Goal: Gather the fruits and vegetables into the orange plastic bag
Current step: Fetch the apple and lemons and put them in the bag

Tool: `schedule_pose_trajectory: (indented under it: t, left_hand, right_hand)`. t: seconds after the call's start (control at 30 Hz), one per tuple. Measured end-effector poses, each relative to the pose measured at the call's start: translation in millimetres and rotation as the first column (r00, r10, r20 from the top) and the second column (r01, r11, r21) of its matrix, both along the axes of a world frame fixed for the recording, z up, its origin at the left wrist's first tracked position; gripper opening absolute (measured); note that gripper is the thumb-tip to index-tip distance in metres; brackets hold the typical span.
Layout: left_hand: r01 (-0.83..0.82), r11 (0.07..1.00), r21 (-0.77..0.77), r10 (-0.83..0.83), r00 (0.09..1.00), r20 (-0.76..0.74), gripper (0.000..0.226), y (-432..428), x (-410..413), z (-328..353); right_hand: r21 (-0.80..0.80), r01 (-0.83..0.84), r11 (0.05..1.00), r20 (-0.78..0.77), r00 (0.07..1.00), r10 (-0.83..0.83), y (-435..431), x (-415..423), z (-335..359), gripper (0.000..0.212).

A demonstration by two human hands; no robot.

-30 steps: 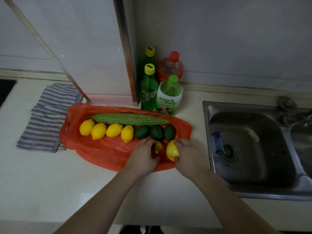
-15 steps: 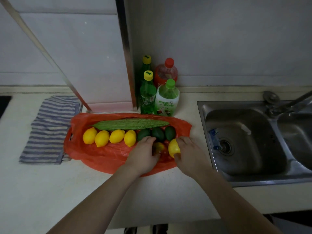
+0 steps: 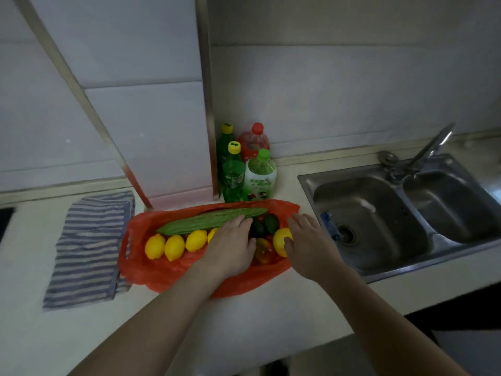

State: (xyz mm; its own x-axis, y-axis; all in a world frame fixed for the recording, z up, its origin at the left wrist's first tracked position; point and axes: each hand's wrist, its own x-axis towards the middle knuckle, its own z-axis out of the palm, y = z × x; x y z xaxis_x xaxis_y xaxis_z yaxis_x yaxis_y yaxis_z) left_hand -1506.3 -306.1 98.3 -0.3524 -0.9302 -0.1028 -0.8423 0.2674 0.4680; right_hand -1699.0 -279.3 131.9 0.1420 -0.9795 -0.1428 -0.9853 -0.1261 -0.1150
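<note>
The orange plastic bag lies flat on the counter with the produce on top of it. A long green bitter gourd lies along its far side, with a row of yellow lemons in front of it. Dark green avocados sit to the right. My left hand lies flat over the middle of the row, fingers straight, its fingertips at the gourd's right end. A red-yellow fruit shows between my hands. My right hand has straight fingers reaching the bag's right edge, and its thumb touches a yellow lemon.
Several bottles stand against the wall just behind the bag. A striped cloth lies on the counter to the left. A steel double sink with a faucet is close on the right. The counter's front edge is near me.
My left hand slid forward over the avocados to the gourd. My right hand's fingers stretched out past the lemon toward the bag's edge. The view pulled back and tilted up.
</note>
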Motion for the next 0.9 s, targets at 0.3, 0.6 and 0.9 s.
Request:
schedule_pose_trajectory:
  t: [0.3,0.6,0.9]
  left_hand:
    - [0.065,0.982,-0.178,-0.049,0.994,0.095,0.052,7.5,13.1,63.8]
    - [0.096,0.940,-0.328,-0.069,0.993,0.093,0.042,31.2,12.2,119.9]
    - [0.159,0.911,-0.381,-0.127,0.986,0.109,0.049,96.1,-11.5,152.0]
  right_hand:
    - [-0.146,0.110,0.983,0.031,0.994,-0.106,36.1,13.0,60.0,0.050]
    - [-0.306,0.164,0.938,0.081,0.986,-0.146,80.0,3.5,117.0,0.045]
    - [-0.410,0.288,0.865,0.080,0.957,-0.280,180.1,-18.4,139.9,0.046]
